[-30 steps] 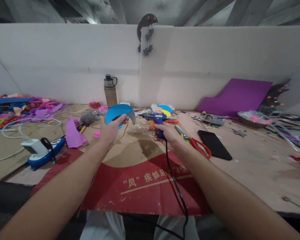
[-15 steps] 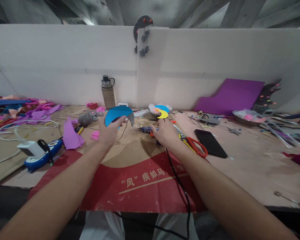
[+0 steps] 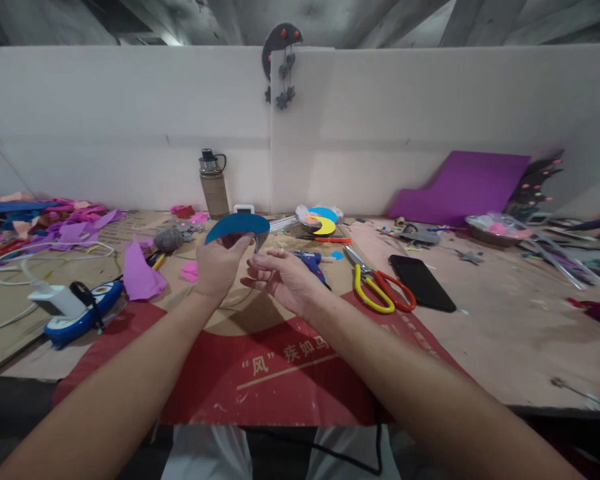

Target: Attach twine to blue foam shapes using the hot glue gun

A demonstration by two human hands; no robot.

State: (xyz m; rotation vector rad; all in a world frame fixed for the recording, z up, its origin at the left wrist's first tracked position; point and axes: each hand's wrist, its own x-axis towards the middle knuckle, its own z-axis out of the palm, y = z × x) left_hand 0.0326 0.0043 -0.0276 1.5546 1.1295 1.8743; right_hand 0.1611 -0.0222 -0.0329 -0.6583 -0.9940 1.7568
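A blue crescent-shaped piece (image 3: 236, 225) with a grey part at its right end is pinched in my left hand (image 3: 220, 263), above the brown part of the red sheet. My right hand (image 3: 285, 280) is beside it, palm partly turned up, its fingertips near the crescent's grey end. Its thumb and fingers are close together, and whether a thin string lies between them is too small to tell. Just behind my right hand lies a blue glue gun (image 3: 311, 261). Scissors (image 3: 375, 283) with yellow and red handles rest to the right.
A black phone (image 3: 423, 283) lies right of the scissors. Yellow and blue crescents (image 3: 324, 223) sit behind the hands. At the left are a power strip (image 3: 87, 317), pink felt (image 3: 143, 270) and grey yarn (image 3: 169, 239). A bottle (image 3: 213, 187) stands by the white partition.
My right hand has moved left from the glue gun to beside the crescent. The glue gun and scissors are now more exposed. The crescent in my left hand has tilted slightly.
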